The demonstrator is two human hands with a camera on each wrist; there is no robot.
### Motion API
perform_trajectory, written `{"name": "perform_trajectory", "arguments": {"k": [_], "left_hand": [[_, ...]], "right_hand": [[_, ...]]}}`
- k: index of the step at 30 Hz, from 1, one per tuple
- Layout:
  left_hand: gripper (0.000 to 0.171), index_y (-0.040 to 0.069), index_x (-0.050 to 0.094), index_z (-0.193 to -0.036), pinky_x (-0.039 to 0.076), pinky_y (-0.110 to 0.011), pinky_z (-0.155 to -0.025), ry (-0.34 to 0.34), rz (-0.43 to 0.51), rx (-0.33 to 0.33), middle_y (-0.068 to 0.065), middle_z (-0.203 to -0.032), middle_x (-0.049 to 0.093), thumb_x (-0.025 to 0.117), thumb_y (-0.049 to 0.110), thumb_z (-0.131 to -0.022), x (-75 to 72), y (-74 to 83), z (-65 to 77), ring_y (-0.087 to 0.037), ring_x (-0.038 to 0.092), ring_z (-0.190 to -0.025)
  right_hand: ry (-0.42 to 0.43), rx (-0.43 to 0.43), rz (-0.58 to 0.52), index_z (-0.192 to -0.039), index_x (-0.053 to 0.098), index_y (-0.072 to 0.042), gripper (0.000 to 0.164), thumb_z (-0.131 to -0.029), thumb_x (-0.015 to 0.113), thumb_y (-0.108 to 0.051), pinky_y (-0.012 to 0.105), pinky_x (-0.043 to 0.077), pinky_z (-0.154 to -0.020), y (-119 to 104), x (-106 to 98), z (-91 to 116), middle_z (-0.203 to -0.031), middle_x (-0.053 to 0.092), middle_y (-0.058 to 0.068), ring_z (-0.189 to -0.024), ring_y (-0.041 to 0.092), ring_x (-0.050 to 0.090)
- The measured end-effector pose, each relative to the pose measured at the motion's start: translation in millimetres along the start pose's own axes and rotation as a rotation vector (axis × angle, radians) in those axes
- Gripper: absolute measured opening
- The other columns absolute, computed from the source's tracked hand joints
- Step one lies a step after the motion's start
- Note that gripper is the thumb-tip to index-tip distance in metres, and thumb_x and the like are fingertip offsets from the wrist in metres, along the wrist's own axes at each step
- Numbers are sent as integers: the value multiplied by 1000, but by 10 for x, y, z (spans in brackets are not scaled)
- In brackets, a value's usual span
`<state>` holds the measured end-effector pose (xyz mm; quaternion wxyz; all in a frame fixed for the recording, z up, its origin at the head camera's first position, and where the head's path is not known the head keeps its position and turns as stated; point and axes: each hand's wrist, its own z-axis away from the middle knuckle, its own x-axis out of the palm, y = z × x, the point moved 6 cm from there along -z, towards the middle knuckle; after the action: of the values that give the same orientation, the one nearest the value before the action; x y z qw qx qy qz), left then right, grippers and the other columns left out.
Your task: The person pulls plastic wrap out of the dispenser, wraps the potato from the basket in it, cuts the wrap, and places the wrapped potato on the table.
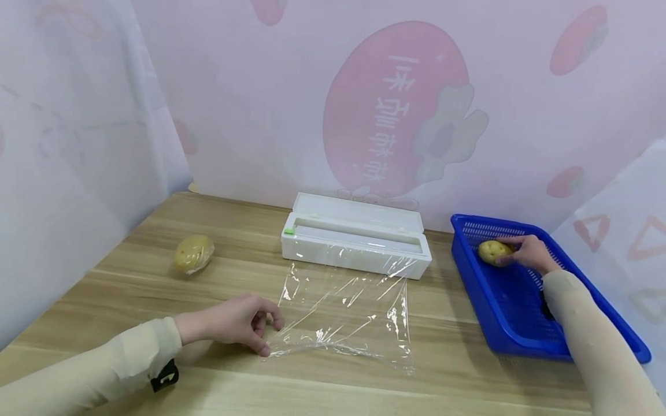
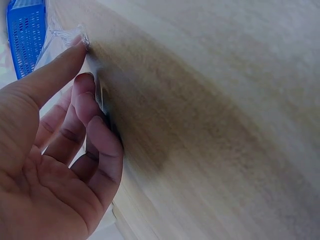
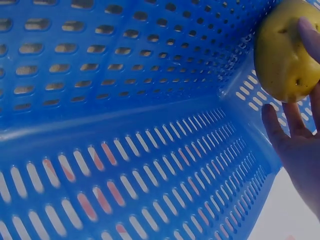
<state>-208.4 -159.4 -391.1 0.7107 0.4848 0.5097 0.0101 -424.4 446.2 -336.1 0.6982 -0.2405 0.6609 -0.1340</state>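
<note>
Inside the blue basket, my right hand grips a potato, thumb on one side and fingers on the other. The right wrist view shows the same potato by the basket's end wall. My left hand is low over the table at the near left corner of a sheet of clear plastic wrap. Its thumb touches the crumpled edge of the film, while the other fingers bend loosely. The film runs out over the front of a white wrap dispenser box, whose lid stands raised.
A second potato, with film shining on its surface, lies on the left of the wooden table. A small green piece sits at the dispenser's left end. Behind the table hangs a pink printed backdrop.
</note>
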Motion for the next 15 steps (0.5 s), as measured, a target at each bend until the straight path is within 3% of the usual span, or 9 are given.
{"name": "perform_trajectory", "arguments": {"k": [15], "left_hand": [[35,16,65,-98,46,-24,-55,-6,2,-9,8,-65,59,88,21,-72,-6,21,15,-4,53,-58]], "right_hand": [[29,8,6,-135,57,1,73,-76,86,-30,57,45,-90,56,14,-13,-133,51,32,-112,44,52]]}}
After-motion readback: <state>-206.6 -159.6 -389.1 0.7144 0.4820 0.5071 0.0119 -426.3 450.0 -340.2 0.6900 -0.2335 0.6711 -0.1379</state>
